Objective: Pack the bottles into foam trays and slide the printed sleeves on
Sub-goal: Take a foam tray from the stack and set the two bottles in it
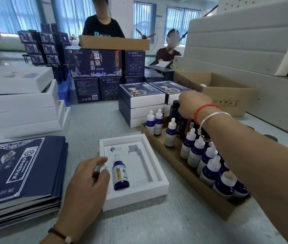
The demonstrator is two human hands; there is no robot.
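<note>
A white foam tray (139, 194) lies on the table in front of me. A blue dropper bottle (120, 175) lies in its left slot; the long right slot (145, 166) holds nothing. My left hand (88, 182) rests on the tray's left edge, fingers loosely curled. My right hand (190, 104) reaches over the cardboard box (183, 166) of bottles and grips a tall dark bottle (175, 111) by its black cap. Several blue dropper bottles (195, 150) stand in that box. A stack of flat printed sleeves (20, 171) lies at my left.
Sleeved finished packs (141, 104) are stacked behind the tray. White trays (23, 110) pile up at the left, dark printed cartons (95, 71) at the back, an open cardboard carton (224, 92) and white foam sheets (236, 41) at the right. Two people work across the table.
</note>
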